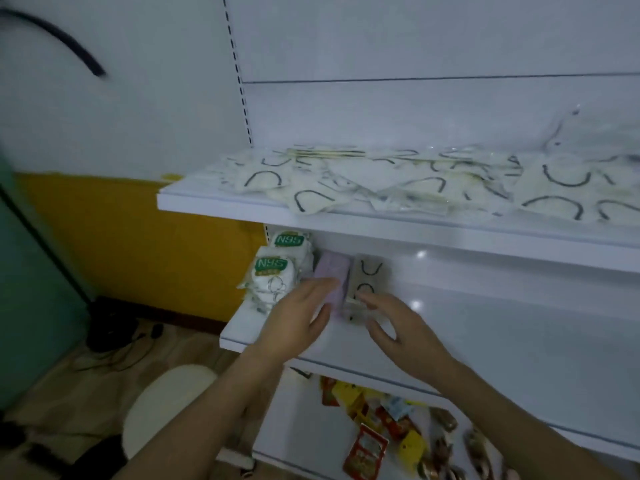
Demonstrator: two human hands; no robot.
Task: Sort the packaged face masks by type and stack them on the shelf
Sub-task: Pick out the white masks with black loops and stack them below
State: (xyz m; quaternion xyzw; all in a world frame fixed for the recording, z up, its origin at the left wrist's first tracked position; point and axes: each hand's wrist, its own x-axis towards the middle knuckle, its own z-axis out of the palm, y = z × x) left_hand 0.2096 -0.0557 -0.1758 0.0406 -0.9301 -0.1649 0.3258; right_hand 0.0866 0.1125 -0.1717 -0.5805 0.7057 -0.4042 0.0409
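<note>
At the left end of the middle shelf (pixel 485 334), three stacks of packaged masks stand side by side against the back panel: the N95 packs (pixel 273 271) with green labels lie furthest left and overhang the shelf's left edge, the purple packs (pixel 332 268) sit just beside them, and the white packs with black ear loops (pixel 369 271) touch the purple stack's right side. Your left hand (pixel 298 306) lies released, palm down, with straight fingers resting across the near part of the purple stack and the thumb spread toward you. Your right hand (pixel 394 323) is also released, fingers stretched forward and slightly apart; its fingertips (pixel 363 299) reach the near end of the black-loop stack, though blur hides how firmly they touch it. Neither hand grasps anything. On the upper shelf (pixel 242 209), many loose masks (pixel 398 181) of the white black-looped kind lie scattered from its left edge to its right, overlapping one another, some over the front edge. Down on the lower shelf (pixel 301 427), red and yellow snack packets (pixel 381 420) lie in a jumble toward the right. Off the shelf's left side, a cream oval object (pixel 166 400) sits on the floor below your left forearm, and black cables (pixel 114 334) lie by the yellow wall band (pixel 138 244).
</note>
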